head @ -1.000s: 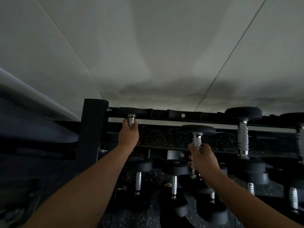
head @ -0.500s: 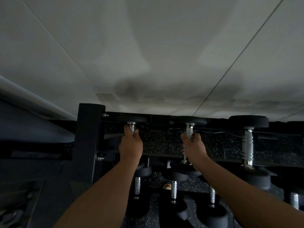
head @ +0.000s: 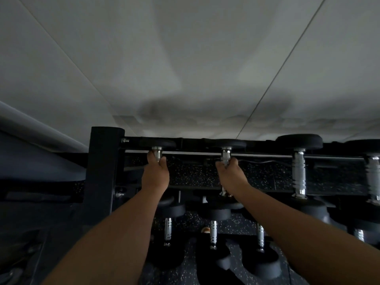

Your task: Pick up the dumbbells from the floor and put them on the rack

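Two black dumbbells with chrome handles lie across the top tier of the black rack (head: pixel 106 161). My left hand (head: pixel 155 173) is wrapped around the handle of the left dumbbell (head: pixel 157 143), beside the rack's upright post. My right hand (head: pixel 229 174) grips the handle of the second dumbbell (head: pixel 229 144), whose far head rests on the back rail. Their near heads are hidden behind my wrists.
More dumbbells sit on the top tier to the right (head: pixel 299 171), (head: pixel 373 177). Several smaller ones (head: pixel 213 233) lie on the lower tier below my arms. A white wall (head: pixel 185 58) rises right behind the rack. Dark equipment (head: pixel 30 171) fills the left side.
My right hand has carried its dumbbell up and back onto the top tier, level with the left one. The left hand has stayed on its dumbbell.
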A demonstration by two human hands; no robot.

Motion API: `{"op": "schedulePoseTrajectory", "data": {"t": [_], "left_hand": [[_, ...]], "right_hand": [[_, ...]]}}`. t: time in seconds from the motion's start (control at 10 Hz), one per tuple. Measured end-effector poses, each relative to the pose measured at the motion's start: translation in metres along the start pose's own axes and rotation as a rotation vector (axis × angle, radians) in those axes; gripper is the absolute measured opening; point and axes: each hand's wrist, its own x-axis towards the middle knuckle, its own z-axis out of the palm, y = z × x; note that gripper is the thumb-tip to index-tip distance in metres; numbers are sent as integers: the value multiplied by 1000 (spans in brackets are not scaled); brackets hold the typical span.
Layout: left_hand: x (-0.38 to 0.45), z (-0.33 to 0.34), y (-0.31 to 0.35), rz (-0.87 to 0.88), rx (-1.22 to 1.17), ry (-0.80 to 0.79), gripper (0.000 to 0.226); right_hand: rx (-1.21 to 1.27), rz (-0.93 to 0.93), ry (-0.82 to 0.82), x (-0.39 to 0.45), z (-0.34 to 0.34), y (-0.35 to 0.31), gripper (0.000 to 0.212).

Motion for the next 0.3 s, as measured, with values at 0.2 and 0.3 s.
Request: {"op": "schedulePoseTrajectory", "data": {"t": [0.2, 0.3], "left_hand": [[-15, -26, -5, 49, 183, -120, 52], [-44, -44, -13, 254, 186, -33, 41]], "right_hand": [[-281, -126, -21, -38, -12, -2, 42], [-129, -161, 40, -62, -17, -4, 62]]}}
